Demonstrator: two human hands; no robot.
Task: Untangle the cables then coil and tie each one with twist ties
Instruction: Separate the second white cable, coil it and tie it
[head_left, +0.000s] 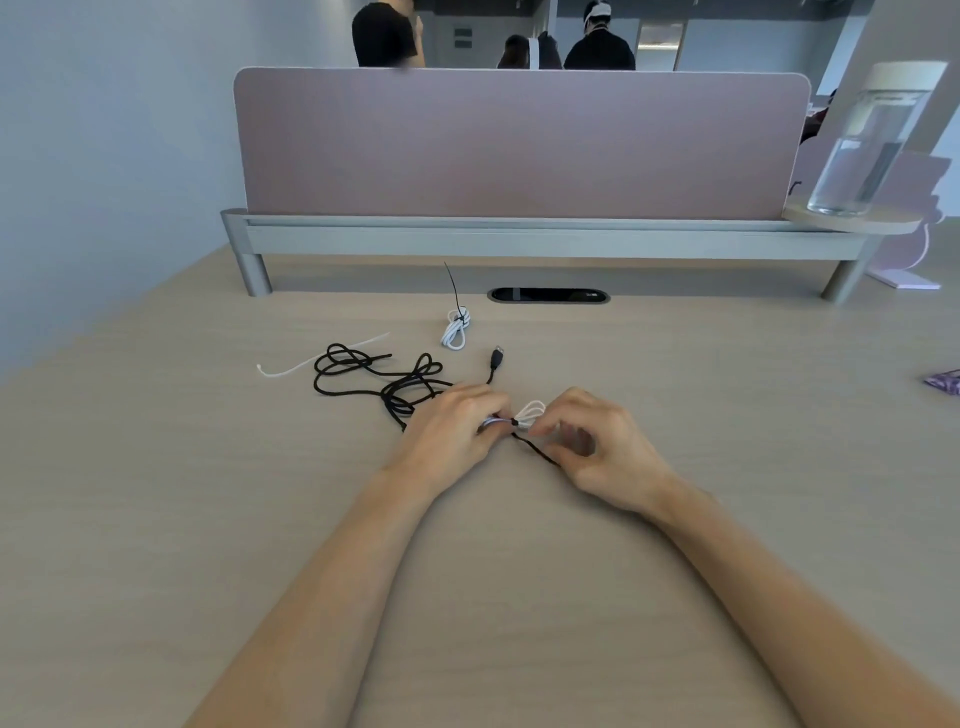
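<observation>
**Both hands on a small white coil near the table's middle**

The left hand (451, 427) is curled closed around one end of a small white cable coil (531, 412), which sits just above the pale wooden table (727, 415), about midway between its side edges. The right hand (597, 448) meets it from the other side, fingers bent, with the fingertips pinching at the coil's free loops; they are blurred, so the exact hold is unclear. A thin black tie (535, 448) circles the coil's waist, and its tail runs back to the right thumb.

Just beside the left hand, towards the left edge, a loose black cable (363, 371) lies in tangled loops, its plug pointing at the far edge. Beyond it a white cable bundle (456, 331), already bound with a black tie, lies near the far edge. A white tie strip (322, 356) touches the tangle's far side. A pink fabric divider (519, 145) lines the far edge, a clear water bottle (867, 150) stands on a shelf at the far right corner, and a purple packet (943, 382) sits at the right edge.
</observation>
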